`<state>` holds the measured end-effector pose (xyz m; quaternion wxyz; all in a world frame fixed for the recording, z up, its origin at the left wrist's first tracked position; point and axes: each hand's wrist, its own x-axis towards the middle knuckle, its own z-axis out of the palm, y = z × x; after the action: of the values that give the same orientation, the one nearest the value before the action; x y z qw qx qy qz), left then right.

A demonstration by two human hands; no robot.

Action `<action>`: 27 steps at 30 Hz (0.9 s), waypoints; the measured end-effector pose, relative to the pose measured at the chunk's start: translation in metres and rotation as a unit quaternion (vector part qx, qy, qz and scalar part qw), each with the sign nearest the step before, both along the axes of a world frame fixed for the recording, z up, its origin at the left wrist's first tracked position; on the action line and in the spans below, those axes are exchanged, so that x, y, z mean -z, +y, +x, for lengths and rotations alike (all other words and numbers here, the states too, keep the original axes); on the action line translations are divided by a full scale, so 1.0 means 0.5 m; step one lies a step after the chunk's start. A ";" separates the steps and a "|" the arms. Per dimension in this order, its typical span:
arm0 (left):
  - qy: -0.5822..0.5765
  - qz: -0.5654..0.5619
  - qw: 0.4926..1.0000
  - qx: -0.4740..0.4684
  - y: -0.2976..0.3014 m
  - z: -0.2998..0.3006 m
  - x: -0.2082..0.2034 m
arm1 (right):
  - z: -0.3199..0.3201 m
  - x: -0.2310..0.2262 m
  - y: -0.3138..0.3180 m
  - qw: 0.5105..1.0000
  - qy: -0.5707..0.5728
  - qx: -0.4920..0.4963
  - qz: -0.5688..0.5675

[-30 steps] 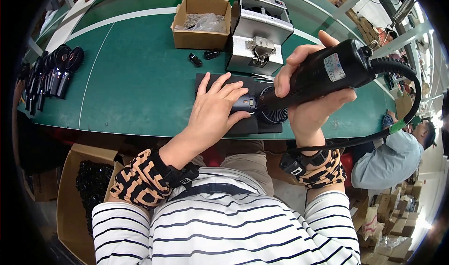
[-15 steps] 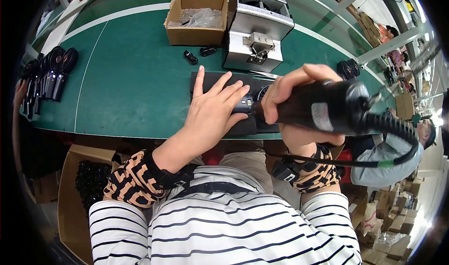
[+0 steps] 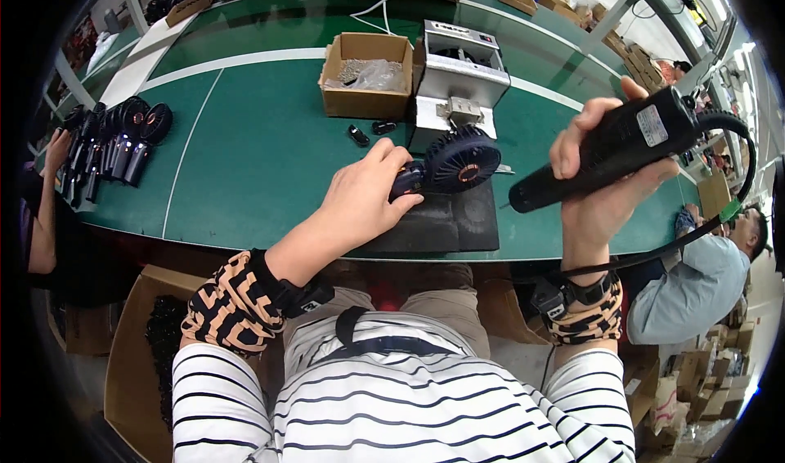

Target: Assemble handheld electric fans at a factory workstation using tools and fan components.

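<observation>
My left hand (image 3: pixel 357 195) grips a dark handheld fan (image 3: pixel 463 162) by its handle. The fan is raised over a black pad (image 3: pixel 458 227), its round grille head pointing right. In my right hand (image 3: pixel 615 205) is a black corded electric screwdriver (image 3: pixel 609 152), its thin bit aimed left and down. The bit is apart from the fan, to its right. Two small black parts (image 3: pixel 358 135) lie on the green bench beyond my left hand.
An open cardboard box (image 3: pixel 366 105) with small metal pieces and a plastic bag stands beside a silver box-shaped machine (image 3: pixel 458 78). Several fans (image 3: pixel 123 148) are grouped at the left, near another person's hand (image 3: pixel 57 150). A seated person (image 3: pixel 685 271) is at the right.
My left hand, flat over the fan on the pad before, has lifted it by the handle. My right hand has drawn the screwdriver away to the right.
</observation>
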<state>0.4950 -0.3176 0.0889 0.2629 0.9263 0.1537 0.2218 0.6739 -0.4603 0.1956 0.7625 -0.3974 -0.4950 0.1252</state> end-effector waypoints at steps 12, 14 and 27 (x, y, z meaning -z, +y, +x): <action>-0.142 -0.348 0.924 -0.069 0.069 -0.068 0.044 | 0.009 0.052 0.015 0.999 0.002 0.013 -0.050; -0.144 -0.320 0.933 -0.080 0.094 -0.092 0.040 | 0.015 0.053 0.019 0.999 0.009 0.013 -0.052; 0.097 0.028 0.848 -0.520 0.660 -0.634 0.154 | 0.102 0.068 -0.027 0.995 -0.009 0.081 -0.064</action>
<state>0.1781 0.0125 0.0121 0.0668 0.7346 0.6312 0.2397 0.7249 -0.4736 0.1614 0.7385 -0.4855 -0.4590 0.0912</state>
